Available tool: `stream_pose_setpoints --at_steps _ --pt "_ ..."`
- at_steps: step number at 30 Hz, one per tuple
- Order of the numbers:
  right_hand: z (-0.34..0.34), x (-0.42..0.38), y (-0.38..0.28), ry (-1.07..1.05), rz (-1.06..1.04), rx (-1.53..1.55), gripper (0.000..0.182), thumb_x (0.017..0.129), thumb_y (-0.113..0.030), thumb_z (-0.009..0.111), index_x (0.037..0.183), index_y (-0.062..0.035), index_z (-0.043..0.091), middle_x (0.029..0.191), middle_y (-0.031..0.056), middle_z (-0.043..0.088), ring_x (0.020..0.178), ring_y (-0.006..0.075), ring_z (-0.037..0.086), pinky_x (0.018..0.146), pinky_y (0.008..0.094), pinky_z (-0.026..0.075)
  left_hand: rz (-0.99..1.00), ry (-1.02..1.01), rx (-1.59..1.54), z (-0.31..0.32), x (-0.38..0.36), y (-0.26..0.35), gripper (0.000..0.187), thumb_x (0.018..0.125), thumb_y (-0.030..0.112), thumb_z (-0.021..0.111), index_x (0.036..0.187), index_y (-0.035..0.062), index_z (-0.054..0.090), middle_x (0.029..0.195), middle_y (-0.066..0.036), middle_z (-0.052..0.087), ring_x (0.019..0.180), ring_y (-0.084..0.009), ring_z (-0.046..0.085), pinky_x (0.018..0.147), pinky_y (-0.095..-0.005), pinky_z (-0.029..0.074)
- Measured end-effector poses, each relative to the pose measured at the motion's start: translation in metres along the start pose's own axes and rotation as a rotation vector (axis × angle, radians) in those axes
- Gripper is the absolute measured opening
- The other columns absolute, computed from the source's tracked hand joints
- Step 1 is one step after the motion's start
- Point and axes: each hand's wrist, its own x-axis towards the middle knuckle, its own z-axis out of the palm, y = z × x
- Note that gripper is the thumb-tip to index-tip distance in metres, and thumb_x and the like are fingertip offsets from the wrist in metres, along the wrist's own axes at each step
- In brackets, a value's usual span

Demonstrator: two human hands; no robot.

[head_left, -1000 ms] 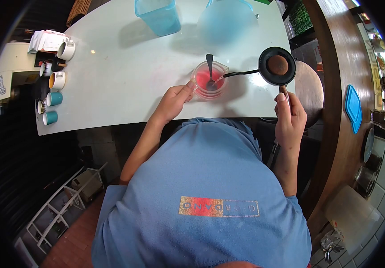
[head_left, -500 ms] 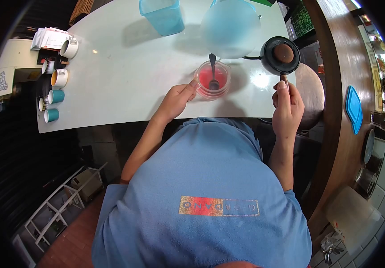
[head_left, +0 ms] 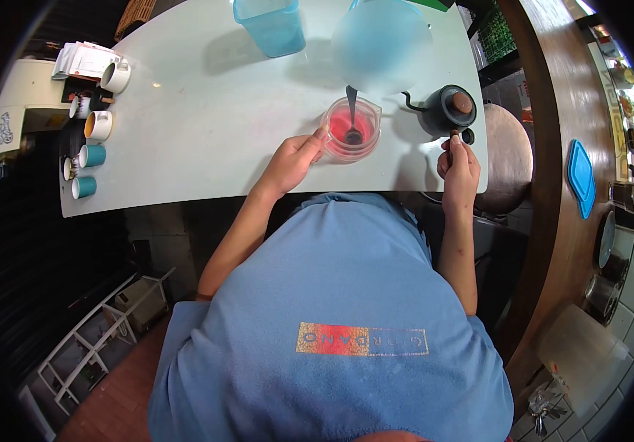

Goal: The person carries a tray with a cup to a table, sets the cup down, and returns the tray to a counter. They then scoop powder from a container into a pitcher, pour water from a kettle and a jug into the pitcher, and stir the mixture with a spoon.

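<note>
My left hand [head_left: 295, 162] pinches the handle of a clear plastic measuring cup [head_left: 373, 140] standing on the white table. Pink-red liquid [head_left: 341, 127] lies in the cup, and a dark spoon [head_left: 352, 110] leans in it with its handle above the rim. On the right, my right hand [head_left: 461, 173] has its fingers wrapped round the handle of a black gooseneck kettle [head_left: 435, 116]. The kettle has a brown wooden lid knob [head_left: 462, 102], and its thin spout points left toward the cup. A small dark round piece [head_left: 468, 136] shows beside the kettle's handle.
A blue plastic container [head_left: 276, 33] and a blurred pale-blue rounded object [head_left: 382, 44] are at the back of the white table [head_left: 199, 140]. Several mugs [head_left: 99, 126] line the left edge. A round stool [head_left: 507, 158] and a wooden counter [head_left: 549, 243] are on the right.
My right hand has brought the kettle lower and left, and it now looks more upright with its spout in view. My left hand keeps the cup in nearly the same place.
</note>
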Motion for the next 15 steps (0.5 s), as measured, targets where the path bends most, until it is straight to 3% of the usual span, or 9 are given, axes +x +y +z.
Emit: stream_pose_setpoints --at_steps 10,13,15 --pt "0.003 0.008 0.016 0.004 0.044 -0.023 0.033 0.094 -0.029 0.048 0.082 0.0015 0.055 0.058 -0.0029 0.042 0.052 0.0046 0.034 0.048 0.0214 0.024 -0.015 0.019 0.009 0.000 0.001 -0.002 0.050 0.098 0.042 0.039 0.061 0.0100 0.040 0.060 0.005 0.032 0.057 -0.0073 0.027 0.054 -0.0239 0.025" --pt "0.003 0.009 0.017 0.003 0.041 -0.046 0.035 0.094 -0.030 0.049 0.085 0.0031 0.056 0.059 -0.0022 0.044 0.055 0.0047 0.037 0.049 0.0208 0.027 -0.021 0.015 0.003 0.000 0.000 -0.003 0.049 0.098 0.041 0.039 0.061 0.0098 0.041 0.060 0.005 0.032 0.057 -0.0070 0.027 0.054 -0.0238 0.025" --pt "0.005 0.010 0.016 -0.004 0.035 -0.058 0.037 0.093 -0.031 0.050 0.089 0.0049 0.057 0.064 0.0012 0.047 0.059 0.0085 0.042 0.054 0.0234 0.034 -0.029 0.010 0.008 0.000 0.000 -0.002 0.049 0.099 0.041 0.039 0.061 0.0097 0.041 0.061 0.005 0.032 0.058 -0.0069 0.027 0.054 -0.0237 0.025"
